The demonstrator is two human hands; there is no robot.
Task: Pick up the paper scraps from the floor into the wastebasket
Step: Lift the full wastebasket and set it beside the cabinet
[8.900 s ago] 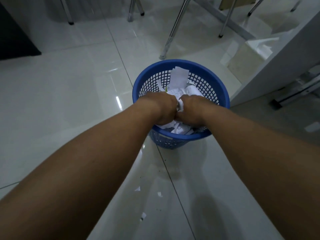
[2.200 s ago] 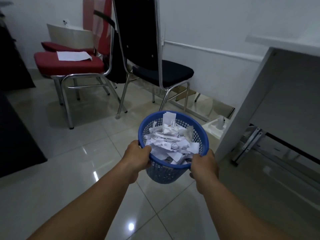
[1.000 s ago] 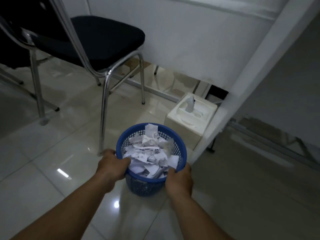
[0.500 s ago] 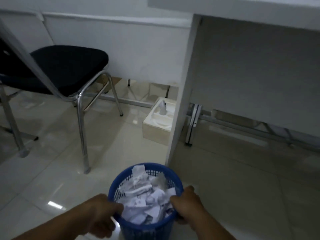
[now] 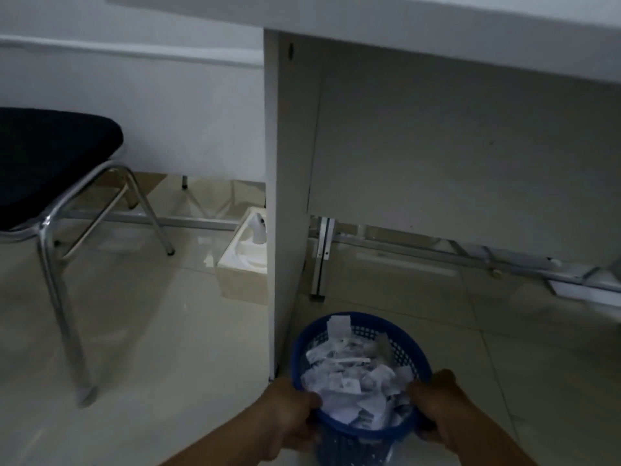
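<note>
Gripping the blue wastebasket (image 5: 364,318) by its rim were left hand (image 5: 289,413) and right hand (image 5: 437,403); paper scraps (image 5: 349,381) sat inside, so a level set-down looked next.

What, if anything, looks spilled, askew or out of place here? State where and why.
Nothing looks spilled. The wastebasket is heaped with paper scraps to its rim, and one scrap stands upright above the far edge, so it might fall out.
</note>
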